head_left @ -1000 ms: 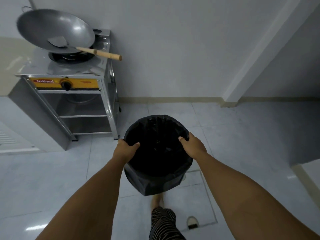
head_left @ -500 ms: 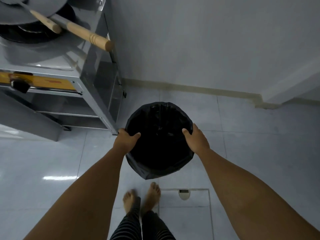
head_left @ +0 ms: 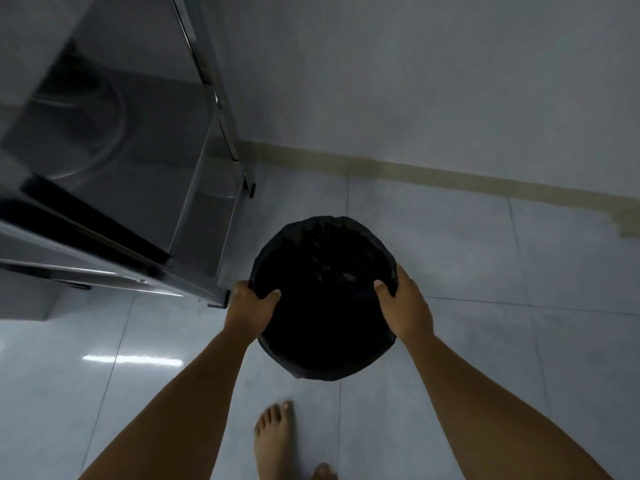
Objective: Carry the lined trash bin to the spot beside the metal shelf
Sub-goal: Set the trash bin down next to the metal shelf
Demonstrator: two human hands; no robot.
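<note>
The round trash bin (head_left: 323,299), lined with a black bag, is seen from straight above, just right of the metal shelf (head_left: 138,188). My left hand (head_left: 250,310) grips its left rim, thumb inside the bag. On the opposite rim my right hand (head_left: 405,306) holds the same way. The bin's left edge is a short gap from the shelf's near right leg (head_left: 221,299). Whether its base touches the floor is hidden.
The white wall with a beige skirting strip (head_left: 450,178) runs behind the bin. Pale floor tiles (head_left: 519,341) spread to the right and front. My bare feet (head_left: 275,441) stand just behind the bin. The shelf's far right leg (head_left: 250,188) is close to the wall.
I have stepped closer to the shelf and wall and now look more steeply down. The bin has moved with both hands toward the shelf's right side. The stove top and wok have left view.
</note>
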